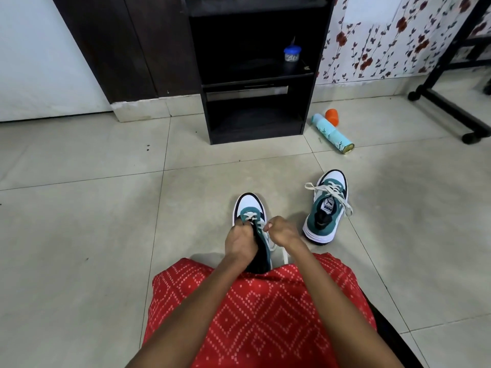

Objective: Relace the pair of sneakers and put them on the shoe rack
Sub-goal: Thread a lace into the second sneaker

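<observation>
sneaker (249, 207) in work sits on the floor (106, 208) by the lap, toe toward the shoe rack (255, 112). the left hand (240, 241) is curled tight on its side. the right hand (282, 233) pinches the lace (266, 228). best to hold the shoe firm and pull the lace flat and even. the other sneaker (327, 208) sits near, on the right.

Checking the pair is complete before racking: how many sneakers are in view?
2. The near sneaker lies before the person's lap, left hand gripping it, right hand pinching its lace. The other sneaker stands on the tiles to its right.
</observation>
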